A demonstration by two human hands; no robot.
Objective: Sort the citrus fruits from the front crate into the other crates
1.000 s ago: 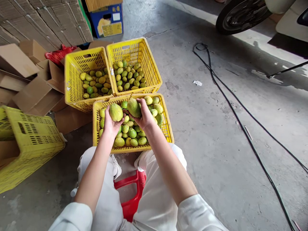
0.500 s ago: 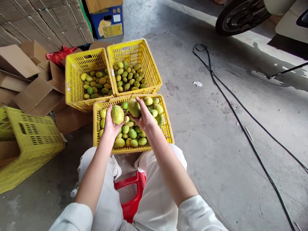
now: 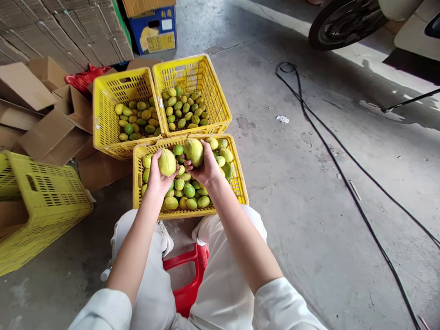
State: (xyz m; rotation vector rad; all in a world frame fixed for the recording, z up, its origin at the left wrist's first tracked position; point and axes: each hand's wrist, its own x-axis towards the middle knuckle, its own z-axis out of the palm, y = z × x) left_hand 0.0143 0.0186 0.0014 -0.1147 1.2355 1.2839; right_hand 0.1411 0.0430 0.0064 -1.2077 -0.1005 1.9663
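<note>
My left hand (image 3: pixel 157 178) is closed round a yellow-green fruit (image 3: pixel 167 162). My right hand (image 3: pixel 205 166) grips a second, similar fruit (image 3: pixel 194 151). Both hands hover over the near yellow crate (image 3: pixel 240 183), which holds several green and yellow fruits. Two more yellow crates stand just behind it: the left one (image 3: pixel 103 114) and the right one (image 3: pixel 213 87), each with several smaller fruits in the bottom.
A red stool (image 3: pixel 185 284) is under me. An overturned yellow crate (image 3: pixel 41 201) lies at left beside loose cardboard boxes (image 3: pixel 44 123). A blue box (image 3: pixel 154 30) stands at the back. Black cables (image 3: pixel 343 160) run over the concrete floor at right; a wheel (image 3: pixel 343 23) shows top right.
Both hands have turned their fruits slightly in place; the right hand's fruit now shows a yellower side. The crates have not moved.
</note>
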